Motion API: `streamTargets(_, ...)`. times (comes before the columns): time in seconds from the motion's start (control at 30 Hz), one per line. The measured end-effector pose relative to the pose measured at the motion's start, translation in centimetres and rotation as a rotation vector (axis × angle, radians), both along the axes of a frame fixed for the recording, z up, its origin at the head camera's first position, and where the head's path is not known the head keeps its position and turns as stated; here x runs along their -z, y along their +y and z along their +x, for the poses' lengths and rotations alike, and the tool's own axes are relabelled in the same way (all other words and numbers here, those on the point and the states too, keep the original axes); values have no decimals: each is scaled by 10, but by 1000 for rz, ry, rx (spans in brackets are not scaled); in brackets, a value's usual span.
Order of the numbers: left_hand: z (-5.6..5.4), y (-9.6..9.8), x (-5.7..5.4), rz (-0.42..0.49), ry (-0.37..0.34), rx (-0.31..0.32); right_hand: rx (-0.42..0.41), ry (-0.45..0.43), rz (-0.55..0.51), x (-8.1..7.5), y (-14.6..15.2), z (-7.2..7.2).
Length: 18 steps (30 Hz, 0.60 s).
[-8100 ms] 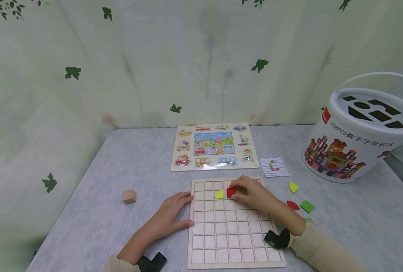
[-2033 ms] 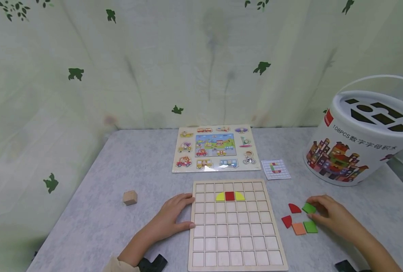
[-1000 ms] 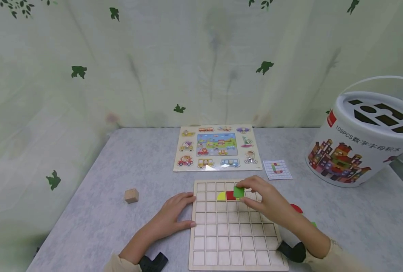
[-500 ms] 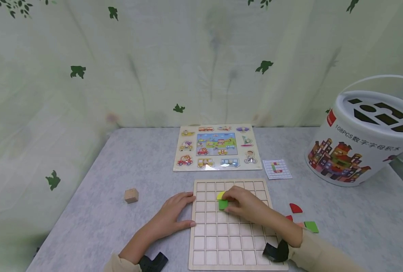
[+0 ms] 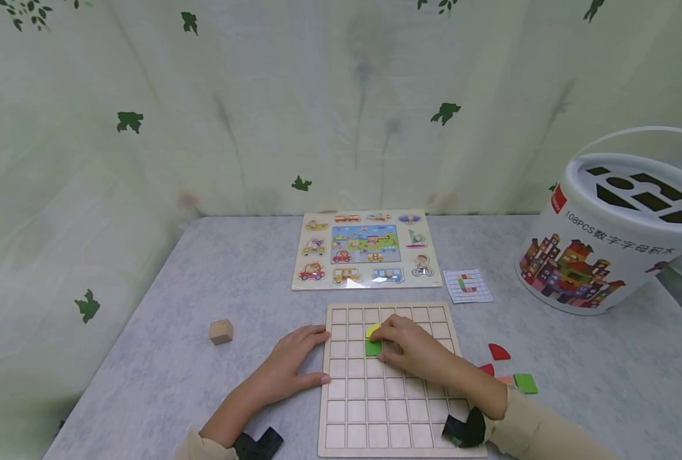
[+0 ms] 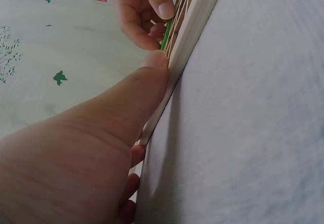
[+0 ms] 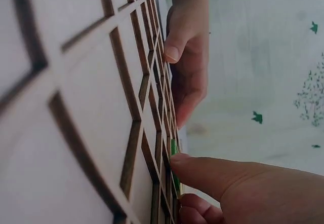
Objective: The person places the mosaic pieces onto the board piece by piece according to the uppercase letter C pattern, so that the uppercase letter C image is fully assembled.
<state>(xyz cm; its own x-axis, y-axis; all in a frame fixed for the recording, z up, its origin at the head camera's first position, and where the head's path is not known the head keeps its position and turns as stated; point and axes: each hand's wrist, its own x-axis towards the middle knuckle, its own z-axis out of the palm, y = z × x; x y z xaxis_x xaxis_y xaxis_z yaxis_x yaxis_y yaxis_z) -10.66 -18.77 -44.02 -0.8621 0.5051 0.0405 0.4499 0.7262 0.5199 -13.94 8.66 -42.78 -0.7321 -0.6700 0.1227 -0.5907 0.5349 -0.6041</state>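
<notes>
A wooden grid board [image 5: 357,409] lies on the table. My right hand [image 5: 418,345] pinches a green square tile [image 5: 373,349] between thumb and fingers, at a cell just below a yellow quarter-circle tile [image 5: 371,329]. In the right wrist view the thumb touches the green tile's [image 7: 174,176] edge. The hand hides the cells to the right of the yellow tile. My left hand [image 5: 289,364] rests against the board's left edge, thumb and fingers spread; in the left wrist view its thumb [image 6: 152,64] touches the rim.
Right of the board lie two red quarter-circles [image 5: 499,351], a green square [image 5: 525,383] and a partly covered orange tile [image 5: 506,380]. Behind are a pattern card [image 5: 467,286], a vehicle puzzle [image 5: 366,250] and a large bucket [image 5: 594,255]. A wooden cube [image 5: 221,331] sits at left.
A red square and second yellow quarter-circle came onto the board. My right hand then took a green square from the right and carried it leftward below the first yellow tile. The left hand stayed.
</notes>
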Motion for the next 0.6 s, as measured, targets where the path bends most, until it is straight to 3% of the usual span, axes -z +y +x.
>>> streamTargets(0.3,1,-1,1,8,5,1,9,-162,50,-22,8,5)
streamTargets(0.6,0,-1,1,2,0,5,73,-64,-15,-47,48,20)
